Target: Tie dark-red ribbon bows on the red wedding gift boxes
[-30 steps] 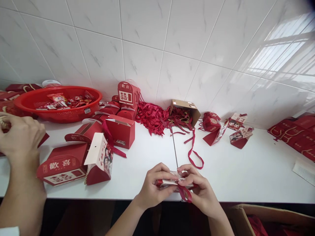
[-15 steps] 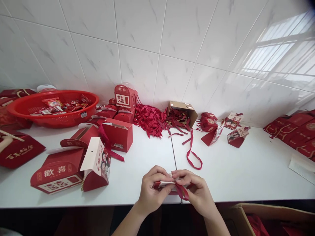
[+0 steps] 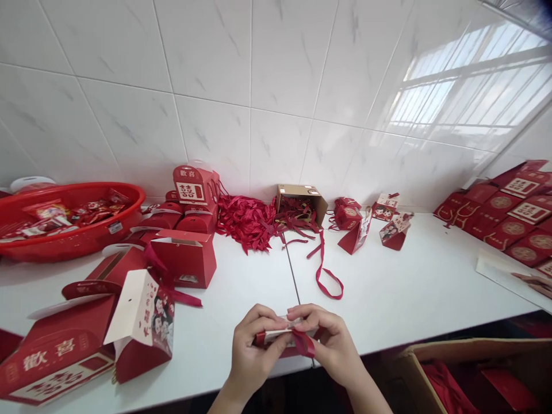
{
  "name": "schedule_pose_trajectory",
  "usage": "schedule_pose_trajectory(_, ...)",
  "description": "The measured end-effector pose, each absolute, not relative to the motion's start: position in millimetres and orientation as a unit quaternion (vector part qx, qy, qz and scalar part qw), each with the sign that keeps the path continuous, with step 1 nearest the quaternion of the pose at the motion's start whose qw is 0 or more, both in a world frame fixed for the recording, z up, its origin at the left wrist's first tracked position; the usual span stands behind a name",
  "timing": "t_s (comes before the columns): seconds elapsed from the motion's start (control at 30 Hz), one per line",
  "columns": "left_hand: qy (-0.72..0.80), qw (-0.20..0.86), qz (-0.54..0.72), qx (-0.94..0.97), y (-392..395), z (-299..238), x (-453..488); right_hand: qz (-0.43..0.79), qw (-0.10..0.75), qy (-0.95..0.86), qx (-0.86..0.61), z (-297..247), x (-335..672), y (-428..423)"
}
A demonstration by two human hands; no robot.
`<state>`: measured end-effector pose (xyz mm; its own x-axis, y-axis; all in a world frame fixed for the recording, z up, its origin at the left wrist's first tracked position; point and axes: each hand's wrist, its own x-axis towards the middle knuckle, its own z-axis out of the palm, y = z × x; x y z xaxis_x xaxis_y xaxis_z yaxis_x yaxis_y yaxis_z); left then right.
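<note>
Close to the table's front edge, a small red-and-white gift box [image 3: 276,332] is held between both hands. My left hand [image 3: 253,352] is closed round its left side, thumb in front and fingers on top. My right hand [image 3: 331,345] is closed on the right side, fingertips at the top and thumb by a red ribbon [image 3: 305,345] that loops from the box's front. The fingers cover much of the box, so how the ribbon is fastened cannot be made out. A loose red ribbon [image 3: 319,276] lies on the table beyond the hands.
At left stand red gift boxes [image 3: 183,259], a photo-printed box [image 3: 142,339] and a red basket [image 3: 125,213] of wrapped sweets. Ribbons [image 3: 245,224] and a cardboard box [image 3: 321,204] line the wall. Stacked red boxes [image 3: 491,207] stand right; an open carton [image 3: 414,374] sits below the edge.
The view has swung right, so the table's things appear further left and more of the stacked boxes shows. Both hands keep their hold on the gift box, with fingers only slightly shifted.
</note>
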<state>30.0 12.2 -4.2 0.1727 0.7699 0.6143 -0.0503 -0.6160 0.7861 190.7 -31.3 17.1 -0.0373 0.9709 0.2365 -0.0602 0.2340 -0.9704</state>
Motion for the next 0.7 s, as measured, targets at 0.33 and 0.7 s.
schedule_pose_trajectory(0.33, 0.288, 0.356, 0.593, 0.663, 15.7, -6.3, 34.9, 0.458, 0.588, -0.530, -0.403, 23.0, 185.6, -27.8)
schedule_pose_trajectory(0.7, 0.316, 0.373, 0.540, 0.686, 24.1, -3.3, 35.5, 0.450, 0.582, -0.519, -0.435, 20.6, 186.4, -16.1)
